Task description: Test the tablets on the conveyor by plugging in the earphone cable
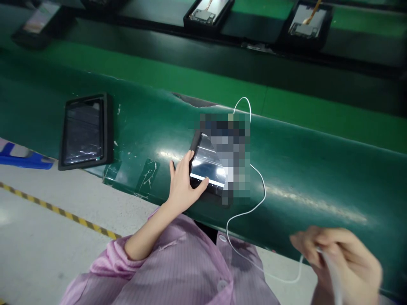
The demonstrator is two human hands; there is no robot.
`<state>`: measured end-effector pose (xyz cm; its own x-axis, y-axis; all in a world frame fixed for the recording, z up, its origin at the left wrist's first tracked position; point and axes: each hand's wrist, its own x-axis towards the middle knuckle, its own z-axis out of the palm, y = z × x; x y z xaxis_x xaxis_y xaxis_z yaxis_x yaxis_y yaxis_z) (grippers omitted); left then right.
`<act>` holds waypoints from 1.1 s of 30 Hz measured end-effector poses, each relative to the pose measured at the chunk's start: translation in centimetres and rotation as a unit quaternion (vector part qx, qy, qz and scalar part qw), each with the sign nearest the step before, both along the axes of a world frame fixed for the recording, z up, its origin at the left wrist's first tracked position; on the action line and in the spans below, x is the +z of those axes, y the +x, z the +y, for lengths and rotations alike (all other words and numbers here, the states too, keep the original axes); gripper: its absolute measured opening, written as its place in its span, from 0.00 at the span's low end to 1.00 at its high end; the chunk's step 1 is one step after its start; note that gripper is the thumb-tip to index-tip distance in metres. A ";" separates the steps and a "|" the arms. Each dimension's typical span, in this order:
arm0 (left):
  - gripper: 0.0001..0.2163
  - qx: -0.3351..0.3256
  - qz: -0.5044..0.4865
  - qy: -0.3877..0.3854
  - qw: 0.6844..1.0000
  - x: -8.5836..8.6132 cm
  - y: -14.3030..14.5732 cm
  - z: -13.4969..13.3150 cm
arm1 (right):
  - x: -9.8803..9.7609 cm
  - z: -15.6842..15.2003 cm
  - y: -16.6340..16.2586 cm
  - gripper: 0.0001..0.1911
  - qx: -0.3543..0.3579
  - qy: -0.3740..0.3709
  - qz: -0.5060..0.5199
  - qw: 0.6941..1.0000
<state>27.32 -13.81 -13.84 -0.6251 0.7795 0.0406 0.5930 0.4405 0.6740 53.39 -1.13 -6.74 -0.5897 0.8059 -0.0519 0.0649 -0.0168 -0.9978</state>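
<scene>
Your left hand [183, 184] rested on the tablet [206, 165], which lay on the worktop [318, 169] straight in front of you. Its fingers were apart: the thumb touched the lower part of the lit screen, and others reached its left edge. A pixelated patch hid the tablet's right side and far end.

Your right hand [345, 256], blurred, was raised at the lower right, well apart from the tablet, with its fingers closed on the white cable [265, 191]. From there the cable sagged, crossed in front of your pink smock [178, 271] and rose over the worktop to the patch; a loop of it stood out at the far side. Whether it was plugged into the tablet, you could not tell.

To the left, a second tablet [82, 133] lay in a black frame, its screen dark. Beyond the worktop, black trays [200, 26] held opened devices [205, 16]; orange ribbons [313, 12] showed on some. Yellow-and-black tape [63, 214] crossed the pale floor [63, 254] at the left.
</scene>
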 end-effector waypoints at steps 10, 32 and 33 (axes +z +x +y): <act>0.31 -0.004 0.030 0.011 0.999 -0.5 0.1 -0.1 | -1.9 0.0 -2.4 0.16 0.336 0.041 -0.262 0.904; 0.35 -0.043 0.016 0.007 0.999 -0.4 -0.5 -0.8 | -4.8 12.7 -20.6 0.09 0.059 0.233 -0.130 0.962; 0.36 -0.049 0.013 0.003 0.999 -0.3 -0.6 -0.9 | -5.1 13.4 -21.1 0.08 0.044 0.245 -0.152 0.957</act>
